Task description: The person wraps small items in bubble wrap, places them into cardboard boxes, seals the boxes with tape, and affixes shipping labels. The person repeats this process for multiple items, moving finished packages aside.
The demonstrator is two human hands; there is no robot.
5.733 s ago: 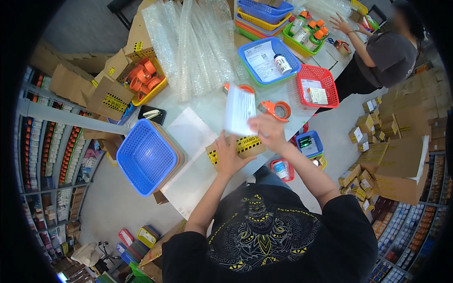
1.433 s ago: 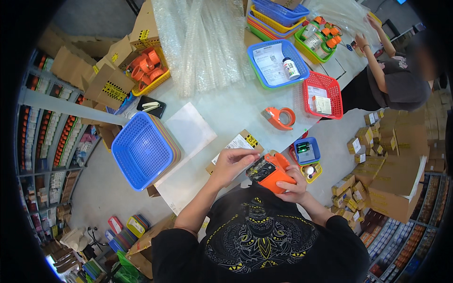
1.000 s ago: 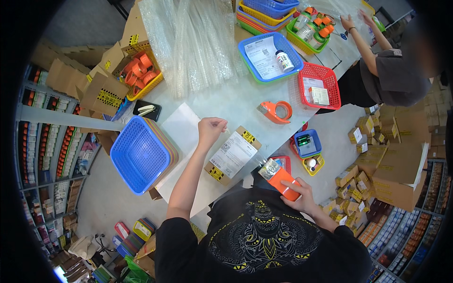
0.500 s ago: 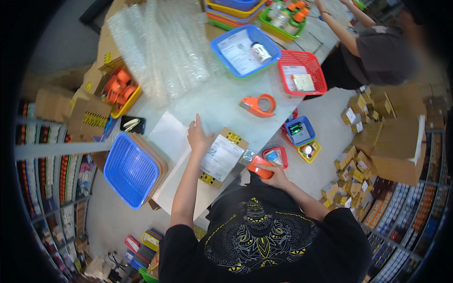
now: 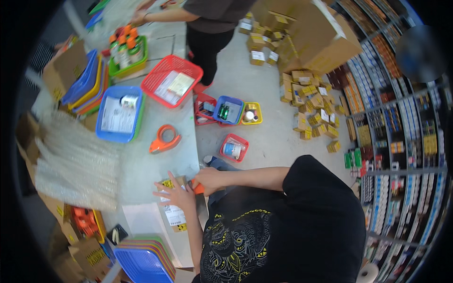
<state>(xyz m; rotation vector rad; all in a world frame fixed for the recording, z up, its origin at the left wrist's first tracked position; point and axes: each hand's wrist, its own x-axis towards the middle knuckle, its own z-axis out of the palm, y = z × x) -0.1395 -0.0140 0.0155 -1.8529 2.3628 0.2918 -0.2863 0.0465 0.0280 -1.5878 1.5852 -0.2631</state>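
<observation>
1. A brown box [image 5: 174, 213], yellow-black taped and white-labelled, lies on the table [image 5: 139, 177], below and left of frame centre.
2. The left hand [image 5: 181, 196] spreads its fingers over it, gripping nothing; the right hand [image 5: 211, 180] is wrapped around an orange tape dispenser [image 5: 198, 187] beside it.
3. Bubble wrap [image 5: 78, 165] lies at left, 1 loose dispenser [image 5: 159, 145] above the box.
4. The table's edge runs just right of the box.

Light — bright, diffuse | sheen on bubble wrap [image 5: 78, 162] | slight softness | rim — black, edges bowed
</observation>
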